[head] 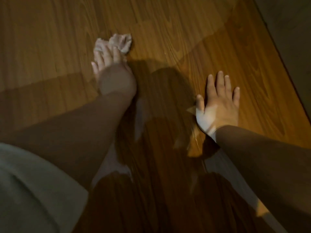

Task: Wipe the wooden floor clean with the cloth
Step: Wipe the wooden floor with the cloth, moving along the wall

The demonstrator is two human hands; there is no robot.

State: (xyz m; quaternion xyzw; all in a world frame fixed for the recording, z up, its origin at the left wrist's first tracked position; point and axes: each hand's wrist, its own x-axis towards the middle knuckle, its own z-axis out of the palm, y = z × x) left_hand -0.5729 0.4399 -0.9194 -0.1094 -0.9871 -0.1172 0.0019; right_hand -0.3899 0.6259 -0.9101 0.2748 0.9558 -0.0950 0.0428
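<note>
The left hand presses a crumpled pale cloth onto the grained wooden floor; blur hides whether its fingers clutch it. The right hand lies flat nearby, fingers spread and relaxed.

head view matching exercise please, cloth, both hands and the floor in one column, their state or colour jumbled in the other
Column one: 1 cloth; 2 left hand; 3 right hand; 4 wooden floor.
Column two: a flat on bare boards, fingers spread; b pale, crumpled; c brown, partly shadowed; d pressing on the cloth.
Pairs: 1-b; 2-d; 3-a; 4-c.
</note>
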